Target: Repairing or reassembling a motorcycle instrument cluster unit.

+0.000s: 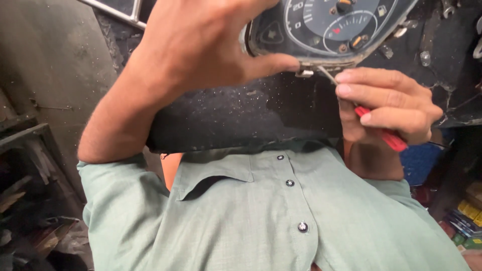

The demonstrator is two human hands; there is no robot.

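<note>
My left hand (201, 45) grips the lower left rim of a round instrument cluster (331, 20) with dark dials and a chrome edge, thumb pressed under the rim. My right hand (386, 105) is closed on a red-handled screwdriver (389, 138). Its thin metal shaft points up to a small metal tab on the cluster's bottom edge, right beside my left thumb tip. Both hands sit close together at the top of the view.
A black dusty panel (251, 115) lies under the hands, above my green buttoned shirt (261, 216). Dark metal parts with screws and clips (427, 55) are at top right. Cluttered shelves (30, 165) stand at left, and coloured boxes (469, 216) at lower right.
</note>
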